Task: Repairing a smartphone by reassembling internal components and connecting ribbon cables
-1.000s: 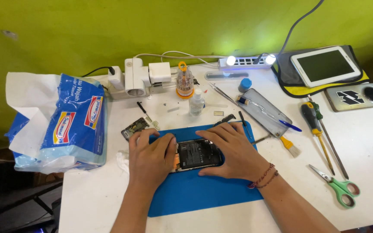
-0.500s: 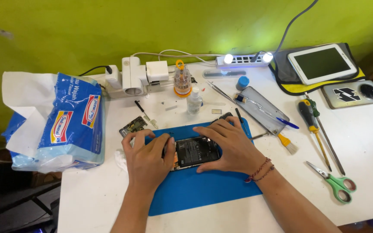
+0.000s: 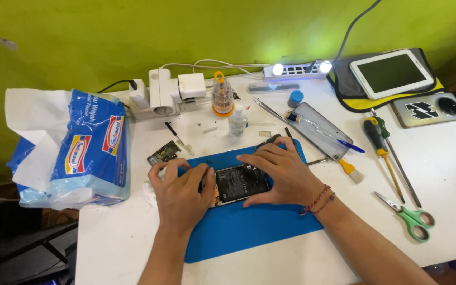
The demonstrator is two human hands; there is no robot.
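An opened smartphone point(image 3: 240, 183) with its dark battery and inner parts showing lies on a blue work mat point(image 3: 249, 224) on the white table. My left hand point(image 3: 181, 189) presses on the phone's left end, fingers curled over it. My right hand point(image 3: 279, 171) rests over the phone's right end with fingers spread flat along its top edge. A red thread bracelet sits on my right wrist. Both ends of the phone are hidden under my hands.
A small circuit board point(image 3: 164, 153) lies left of the mat. Blue tissue pack point(image 3: 88, 148) at left. Behind: power strip point(image 3: 296, 69), screwdriver bit holder point(image 3: 222, 96), small bottle point(image 3: 237, 121). Right: phone back cover point(image 3: 316, 129), screwdrivers point(image 3: 380, 145), brush point(image 3: 350, 170), green scissors point(image 3: 407, 216), tablet point(image 3: 391, 73).
Both hands stay on the phone; the fingers have shifted only slightly. The camera view has drifted a little.
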